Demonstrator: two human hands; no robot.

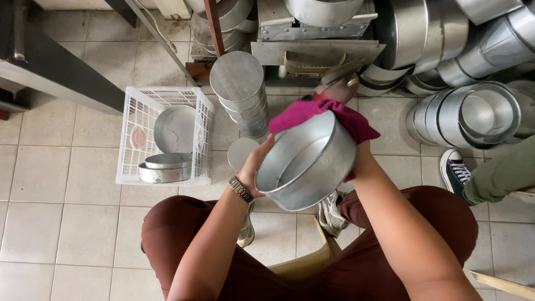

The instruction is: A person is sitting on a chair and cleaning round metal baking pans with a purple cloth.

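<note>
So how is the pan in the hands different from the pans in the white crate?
The held pan is deep, tilted, gripped by the left hand, with a pink cloth at its rim under the right hand. The crate pans in the crate are shallower and untouched. All are round, silver metal.

The floor [67, 184] is laid with pale square tiles and grey grout, evenly lit. At its left side stands a white plastic crate [146, 120] with lattice walls. A dark slanted beam [61, 69] crosses the upper left corner. Along the top edge runs a grey metal bench or machine frame [315, 50], though the angle leaves its kind unclear. A reddish post [213, 25] rises beside it. Pale wooden slats [501, 284] show at the lower right corner.
</note>
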